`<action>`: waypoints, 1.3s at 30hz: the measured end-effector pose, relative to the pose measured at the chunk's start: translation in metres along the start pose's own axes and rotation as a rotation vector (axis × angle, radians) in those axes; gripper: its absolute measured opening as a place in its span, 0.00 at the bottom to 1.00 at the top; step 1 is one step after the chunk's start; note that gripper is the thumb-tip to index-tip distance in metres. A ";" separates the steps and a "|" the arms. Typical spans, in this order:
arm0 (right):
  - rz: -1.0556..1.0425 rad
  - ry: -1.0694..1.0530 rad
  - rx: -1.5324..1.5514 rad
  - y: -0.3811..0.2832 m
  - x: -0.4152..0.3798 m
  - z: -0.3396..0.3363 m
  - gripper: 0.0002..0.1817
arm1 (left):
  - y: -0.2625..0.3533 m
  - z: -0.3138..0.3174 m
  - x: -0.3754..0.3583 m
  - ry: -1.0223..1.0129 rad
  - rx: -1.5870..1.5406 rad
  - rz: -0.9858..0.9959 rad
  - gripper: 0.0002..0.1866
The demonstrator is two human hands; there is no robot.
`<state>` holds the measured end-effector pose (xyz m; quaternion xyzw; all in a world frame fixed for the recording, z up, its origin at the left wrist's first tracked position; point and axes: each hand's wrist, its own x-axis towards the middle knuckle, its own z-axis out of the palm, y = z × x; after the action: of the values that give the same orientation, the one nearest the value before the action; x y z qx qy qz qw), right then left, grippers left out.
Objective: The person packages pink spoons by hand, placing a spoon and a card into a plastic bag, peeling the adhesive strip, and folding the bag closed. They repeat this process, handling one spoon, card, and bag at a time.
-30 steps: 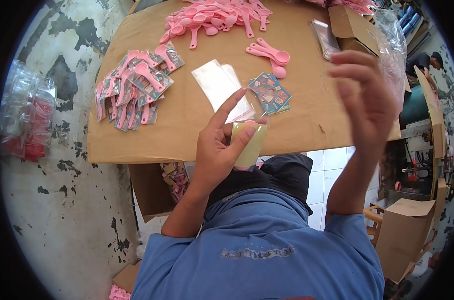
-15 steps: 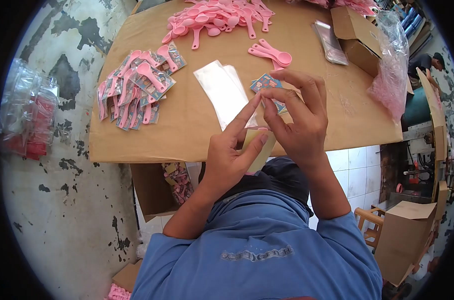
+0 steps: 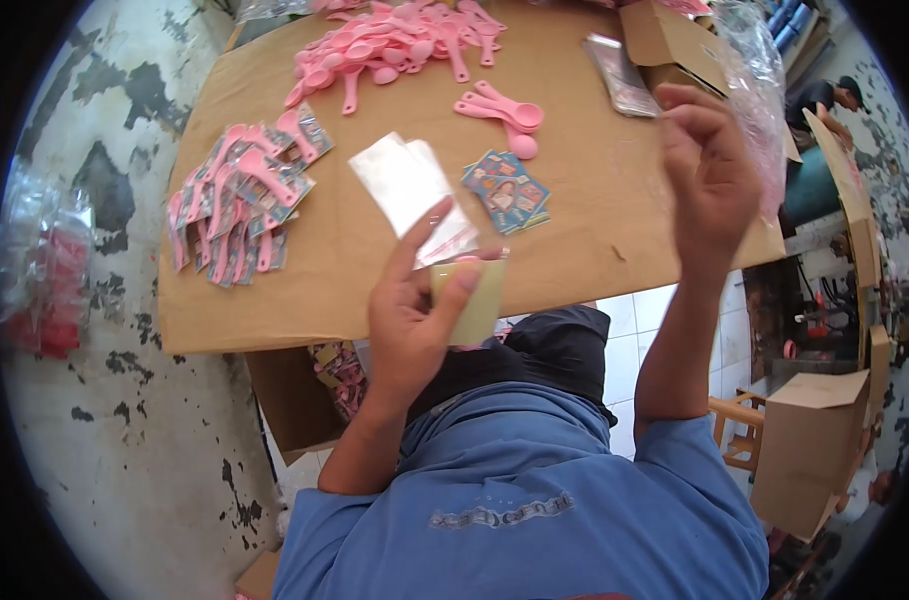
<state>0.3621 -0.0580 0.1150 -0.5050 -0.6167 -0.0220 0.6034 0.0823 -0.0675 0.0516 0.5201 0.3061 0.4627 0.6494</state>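
Observation:
My left hand (image 3: 407, 325) grips a clear plastic packet (image 3: 475, 300) above the table's near edge. A pale yellow card fills most of that packet, and a bit of pink shows at its top and bottom. Raised over the right side of the table, my right hand (image 3: 710, 185) has its fingers curled together; it is slightly blurred, and anything between them is too small to make out. Beyond the left fingers lie white-looking clear sleeves (image 3: 400, 185). Printed blue cards (image 3: 510, 192) are stacked to their right, with a few pink spoons (image 3: 510, 112) behind.
Packed spoons with cards (image 3: 245, 190) form a heap at the table's left. A big pile of loose pink spoons (image 3: 395, 45) covers the back. At the far right stand a bundle of clear sleeves (image 3: 620, 75) and an open cardboard box (image 3: 675, 45). Another person (image 3: 825, 100) bends beyond.
My right hand has left my left fingertip and moved up and right, uncovering the printed cards. My left hand still holds the packet, slightly lower and left. The view has shifted.

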 end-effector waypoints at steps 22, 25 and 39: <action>0.344 -0.481 -0.932 0.107 0.059 -0.167 0.26 | 0.000 -0.002 0.013 0.080 -0.058 -0.036 0.20; 0.253 -0.704 0.124 0.108 0.066 -0.179 0.27 | 0.000 0.000 0.016 0.044 -0.031 -0.049 0.15; 0.437 -0.365 0.198 0.018 -0.040 -0.014 0.14 | -0.008 0.011 0.030 0.093 -0.061 0.063 0.15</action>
<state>0.3741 -0.0821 0.0779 -0.5603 -0.5908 0.2597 0.5192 0.1057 -0.0448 0.0490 0.4874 0.3055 0.5157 0.6350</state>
